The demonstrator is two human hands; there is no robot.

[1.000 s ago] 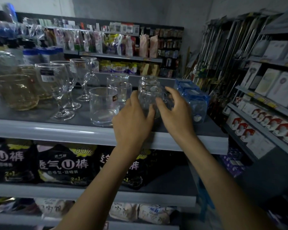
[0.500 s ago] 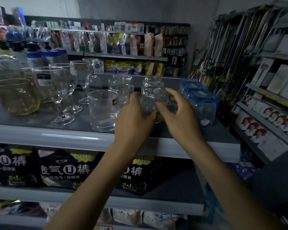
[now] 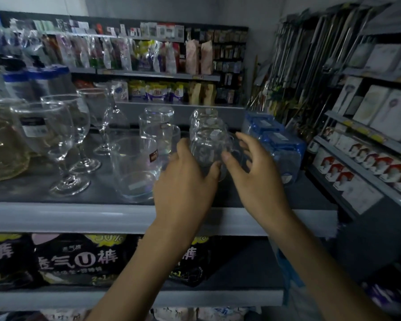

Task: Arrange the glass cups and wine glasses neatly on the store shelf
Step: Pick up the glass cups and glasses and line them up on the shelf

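Observation:
A clear ribbed glass mug [image 3: 206, 144] with a handle stands on the grey shelf [image 3: 79, 216], right of centre. My left hand [image 3: 185, 181] grips its left side, thumb across the front. My right hand [image 3: 252, 174] hovers by the mug's handle side with fingers spread and holds nothing; its thumb is close to the glass. Another such mug [image 3: 203, 115] stands just behind. A wide clear cup [image 3: 134, 167] with a red label stands left of my left hand, with two more cups [image 3: 160, 130] behind it. Three wine glasses [image 3: 56, 140] line up further left.
Blue-wrapped packs of glasses [image 3: 278, 144] sit right of the mug. An amber glass vessel [image 3: 2, 149] stands at the far left. Dark packaged goods fill the shelf below [image 3: 79, 258]. A side rack with boxes [image 3: 368, 163] stands to the right.
My right hand has let go of the mug and spread its fingers. My left hand keeps its grip on the mug, which stays in about the same spot.

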